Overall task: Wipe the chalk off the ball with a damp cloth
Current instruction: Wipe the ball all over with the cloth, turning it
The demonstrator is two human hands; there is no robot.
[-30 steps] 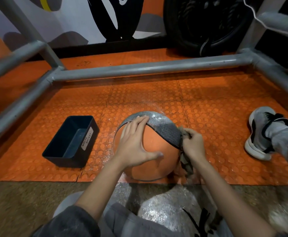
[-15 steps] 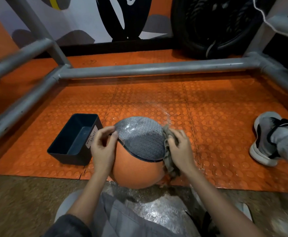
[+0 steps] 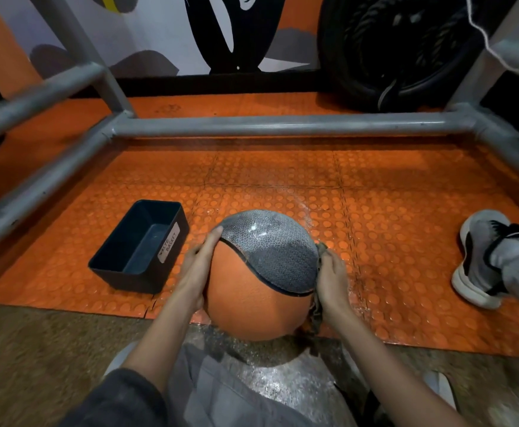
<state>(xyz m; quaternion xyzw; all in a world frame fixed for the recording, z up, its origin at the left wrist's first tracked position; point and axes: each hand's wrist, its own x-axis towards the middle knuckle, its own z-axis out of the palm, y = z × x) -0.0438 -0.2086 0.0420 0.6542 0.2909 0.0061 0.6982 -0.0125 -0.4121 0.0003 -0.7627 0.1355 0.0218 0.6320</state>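
Note:
An orange ball (image 3: 249, 297) with a grey textured panel sits on the floor in front of me, white chalk smears showing on the top of the grey panel. My left hand (image 3: 198, 269) lies flat against the ball's left side, fingers straight, steadying it. My right hand (image 3: 332, 282) presses a grey-brown cloth (image 3: 315, 312) against the ball's right side; the cloth is mostly hidden between hand and ball, with its ends showing above and below the hand.
A dark blue bin (image 3: 139, 246) labelled "waste basket" stands left of the ball on the orange studded mat (image 3: 390, 217). A grey pipe frame (image 3: 283, 124) runs behind and along both sides. A person's grey shoe (image 3: 480, 257) rests at right. A black tyre (image 3: 390, 47) leans behind.
The ball has been turned, so the grey panel now faces up and right. My left hand moved from the ball's top to its left side; my right hand slid the cloth down the right side.

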